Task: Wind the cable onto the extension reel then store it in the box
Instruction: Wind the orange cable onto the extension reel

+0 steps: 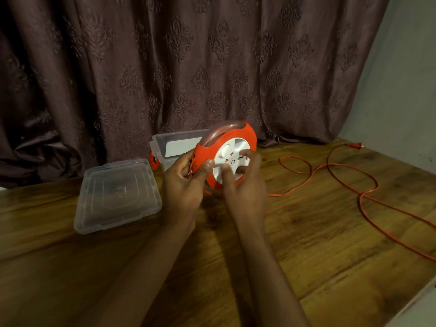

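Left hand gripped the reel by its orange rim, upright above the table; right hand had fingertips curled on the white hub, probably cranking. Steady turns would suit, since the cable sprawled slack to the right, the open box waiting just behind.

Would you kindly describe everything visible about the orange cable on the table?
The cable is thin, orange and looks like flexible plastic. Most of it lies unwound in loose loops on the wooden table, right of the reel. Its plug rests near the far edge by the curtain. The near end runs toward the reel's underside, and another stretch leaves the picture's right edge.
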